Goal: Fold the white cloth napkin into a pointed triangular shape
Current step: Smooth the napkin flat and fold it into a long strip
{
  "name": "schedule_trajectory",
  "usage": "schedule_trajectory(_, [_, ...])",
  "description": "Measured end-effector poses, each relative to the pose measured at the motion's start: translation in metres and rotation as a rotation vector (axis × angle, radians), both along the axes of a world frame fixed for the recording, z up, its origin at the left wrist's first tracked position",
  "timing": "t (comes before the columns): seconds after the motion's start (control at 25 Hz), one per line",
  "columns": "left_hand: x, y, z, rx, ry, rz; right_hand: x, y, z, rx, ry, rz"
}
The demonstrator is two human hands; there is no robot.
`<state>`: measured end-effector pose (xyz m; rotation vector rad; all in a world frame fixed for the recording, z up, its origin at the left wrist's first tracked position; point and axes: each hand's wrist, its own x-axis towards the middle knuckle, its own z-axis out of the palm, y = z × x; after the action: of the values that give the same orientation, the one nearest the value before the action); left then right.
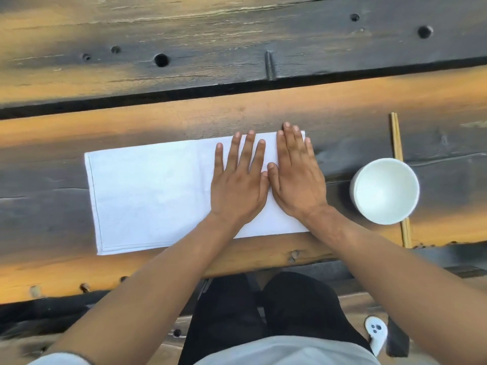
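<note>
The white cloth napkin (147, 196) lies flat on the wooden table as a long rectangle, its stitched hem showing along the left and near edges. Both of my hands rest palm down on its right half. My left hand (238, 181) lies with fingers spread near the middle of the cloth. My right hand (295, 177) is beside it, thumbs touching, its fingertips reaching the napkin's far right corner. Neither hand grips anything. The cloth under the hands is hidden.
A white bowl (384, 191) stands to the right of the napkin, on top of a pair of wooden chopsticks (396, 138). The dark, weathered plank table (237, 106) has a gap between boards farther back and its near edge just below the napkin.
</note>
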<state>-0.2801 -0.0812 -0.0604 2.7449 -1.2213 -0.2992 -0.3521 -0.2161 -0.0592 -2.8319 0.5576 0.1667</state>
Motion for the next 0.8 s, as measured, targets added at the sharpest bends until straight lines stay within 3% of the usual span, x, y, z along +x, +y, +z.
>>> schedule_trajectory(0.16, [0.024, 0.042, 0.0, 0.083, -0.023, 0.051, 0.003, 0.002, -0.001, -0.018, 0.024, -0.017])
schedule_trajectory(0.56, [0.088, 0.209, 0.02, 0.261, 0.002, 0.478, 0.003, 0.005, 0.006, -0.036, 0.047, -0.02])
schedule_trajectory(0.68, [0.088, 0.206, 0.027, 0.265, -0.002, 0.517, 0.003, 0.006, 0.005, -0.035, 0.035, -0.024])
schedule_trajectory(0.8, [0.063, 0.141, 0.03, 0.119, 0.007, 0.456, 0.001, 0.003, 0.007, 0.026, -0.023, -0.012])
